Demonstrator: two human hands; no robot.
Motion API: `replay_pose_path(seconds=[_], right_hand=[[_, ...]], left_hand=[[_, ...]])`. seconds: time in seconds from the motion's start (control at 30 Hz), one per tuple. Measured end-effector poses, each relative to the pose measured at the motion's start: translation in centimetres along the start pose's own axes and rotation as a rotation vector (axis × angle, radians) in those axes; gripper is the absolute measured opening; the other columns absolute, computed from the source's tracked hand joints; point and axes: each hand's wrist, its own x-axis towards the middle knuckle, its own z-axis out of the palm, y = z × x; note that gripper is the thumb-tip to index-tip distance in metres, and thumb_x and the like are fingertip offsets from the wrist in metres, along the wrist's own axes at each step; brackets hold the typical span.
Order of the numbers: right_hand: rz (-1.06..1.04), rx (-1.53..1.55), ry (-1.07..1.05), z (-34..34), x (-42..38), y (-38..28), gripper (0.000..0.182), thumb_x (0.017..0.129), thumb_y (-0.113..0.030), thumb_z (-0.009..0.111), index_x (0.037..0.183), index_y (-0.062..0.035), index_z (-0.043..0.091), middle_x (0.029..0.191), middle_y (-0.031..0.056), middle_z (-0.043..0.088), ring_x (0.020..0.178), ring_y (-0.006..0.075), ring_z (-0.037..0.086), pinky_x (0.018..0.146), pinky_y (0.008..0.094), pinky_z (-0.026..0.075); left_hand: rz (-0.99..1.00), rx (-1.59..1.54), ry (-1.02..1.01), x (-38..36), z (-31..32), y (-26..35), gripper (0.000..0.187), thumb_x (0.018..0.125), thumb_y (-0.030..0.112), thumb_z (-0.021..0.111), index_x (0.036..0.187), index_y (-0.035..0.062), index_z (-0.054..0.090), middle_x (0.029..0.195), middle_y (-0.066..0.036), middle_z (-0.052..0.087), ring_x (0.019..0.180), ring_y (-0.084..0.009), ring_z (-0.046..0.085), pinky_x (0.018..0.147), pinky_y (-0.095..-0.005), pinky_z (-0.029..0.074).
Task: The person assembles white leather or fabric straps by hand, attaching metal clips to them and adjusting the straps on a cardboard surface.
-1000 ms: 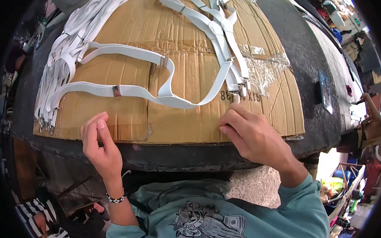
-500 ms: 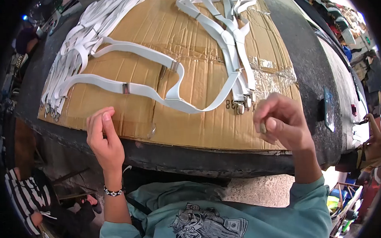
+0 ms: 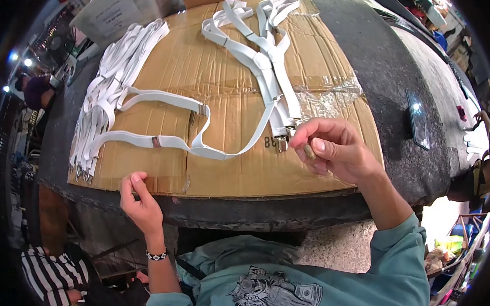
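Observation:
My right hand is closed with a small, brownish, elongated piece between its thumb and fingers. It hovers beside the metal clips of white elastic suspenders laid lengthwise on the cardboard. At the cardboard's near edge, my left hand has thumb and fingers pressed together; whatever they hold, if anything, is hidden. One white suspender strap with metal sliders curves across the middle. It runs from a thick bundle of white suspenders on the left to the laid-out ones.
Flattened cardboard covers much of the dark table. A phone lies to the right. Behind the bundle stands a translucent bin with a paper label. A person in striped clothing is at lower left.
My view has shifted, showing more of the table's far side. My right hand has come nearer the clips, still pinching the small piece. My left hand stays closed by the near edge.

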Motion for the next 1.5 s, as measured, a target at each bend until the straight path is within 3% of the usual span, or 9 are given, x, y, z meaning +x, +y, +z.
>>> replay_pose_path(seconds=[0.47, 0.57, 0.67, 0.73, 0.97, 1.07, 1.3, 1.43, 1.5], right_hand=[[-0.232, -0.629, 0.595, -1.8, 1.7, 0.2, 0.020, 0.106, -0.017, 0.056, 0.100, -0.0001, 0.064, 0.075, -0.0005, 0.056, 0.061, 0.0062, 0.045, 0.054, 0.0243, 0.037], [-0.391, -0.984, 0.614, -2.9, 2.0, 1.1, 0.023, 0.107, -0.020, 0.058, 0.098, 0.0013, 0.061, 0.073, 0.0027, 0.053, 0.060, 0.0104, 0.041, 0.056, 0.0297, 0.038], [-0.445, -1.139, 0.648, -2.9, 1.9, 1.2, 0.031, 0.106, -0.025, 0.060, 0.093, 0.0028, 0.057, 0.069, 0.0079, 0.047, 0.060, 0.0139, 0.037, 0.057, 0.0345, 0.036], [-0.373, -1.228, 0.689, -3.0, 1.6, 1.2, 0.038, 0.105, -0.029, 0.063, 0.086, 0.0037, 0.056, 0.065, 0.0105, 0.041, 0.059, 0.0149, 0.035, 0.055, 0.0365, 0.035], [-0.293, -1.399, 0.718, -2.3, 1.0, 1.2, 0.052, 0.104, -0.030, 0.064, 0.071, 0.0052, 0.046, 0.060, 0.0144, 0.035, 0.055, 0.0192, 0.031, 0.052, 0.0400, 0.032], [-0.325, -1.463, 0.794, -1.8, 0.8, 1.4, 0.047, 0.105, -0.027, 0.063, 0.074, 0.0048, 0.046, 0.061, 0.0150, 0.036, 0.056, 0.0186, 0.032, 0.053, 0.0396, 0.032], [-0.383, -1.319, 0.943, -4.5, 0.4, 1.1, 0.021, 0.105, -0.012, 0.055, 0.090, 0.0014, 0.061, 0.070, -0.0034, 0.045, 0.066, 0.0058, 0.038, 0.057, 0.0265, 0.032], [-0.389, -1.313, 0.923, -3.5, 0.6, 1.4, 0.015, 0.101, -0.004, 0.056, 0.109, 0.0011, 0.068, 0.082, -0.0020, 0.052, 0.072, 0.0046, 0.045, 0.061, 0.0224, 0.036], [-0.408, -1.241, 0.954, -0.8, 0.7, 2.3, 0.015, 0.101, -0.003, 0.057, 0.111, 0.0004, 0.068, 0.084, -0.0019, 0.055, 0.074, 0.0048, 0.048, 0.062, 0.0222, 0.040]], left_hand=[[0.226, -0.375, -0.247, 9.9, -1.6, 11.2, 0.022, 0.106, 0.018, 0.060, 0.102, -0.0006, 0.072, 0.074, -0.006, 0.067, 0.053, -0.0151, 0.057, 0.053, -0.0336, 0.046], [0.510, -0.275, -0.991, 10.6, -3.9, 12.7, 0.026, 0.103, 0.024, 0.065, 0.089, 0.0054, 0.075, 0.059, -0.007, 0.057, 0.049, -0.0149, 0.050, 0.050, -0.0307, 0.043], [0.190, -0.215, -1.653, 6.5, -5.5, 12.2, 0.064, 0.104, 0.054, 0.056, 0.067, 0.0011, 0.061, 0.054, -0.013, 0.049, 0.048, -0.0234, 0.045, 0.051, -0.0394, 0.041], [0.079, 0.031, -1.996, 3.2, -6.2, 8.9, 0.059, 0.104, 0.054, 0.055, 0.082, 0.0010, 0.068, 0.062, -0.017, 0.056, 0.055, -0.0275, 0.053, 0.057, -0.0403, 0.044], [-0.200, 0.261, -1.226, -8.9, -8.9, -6.9, 0.072, 0.105, 0.057, 0.047, 0.147, -0.0008, 0.049, 0.139, -0.030, 0.059, 0.131, -0.0429, 0.056, 0.111, -0.0420, 0.042], [-0.495, 0.182, -1.450, -13.3, -8.5, -10.9, 0.077, 0.105, 0.057, 0.045, 0.151, -0.0047, 0.041, 0.151, -0.032, 0.046, 0.143, -0.0450, 0.043, 0.121, -0.0424, 0.030], [0.019, -0.248, -1.948, 2.5, -10.0, -1.9, 0.043, 0.106, 0.033, 0.056, 0.137, 0.0048, 0.064, 0.117, -0.024, 0.073, 0.106, -0.0353, 0.072, 0.093, -0.0403, 0.055], [0.096, -0.613, -1.503, 9.7, -9.2, 4.1, 0.028, 0.097, 0.010, 0.066, 0.125, 0.0068, 0.072, 0.087, -0.007, 0.076, 0.082, -0.0182, 0.074, 0.075, -0.0305, 0.057], [0.486, -0.398, -1.080, 11.0, -6.2, 4.7, 0.031, 0.095, 0.014, 0.071, 0.127, 0.0105, 0.073, 0.116, -0.011, 0.074, 0.109, -0.0242, 0.071, 0.093, -0.0329, 0.055]])
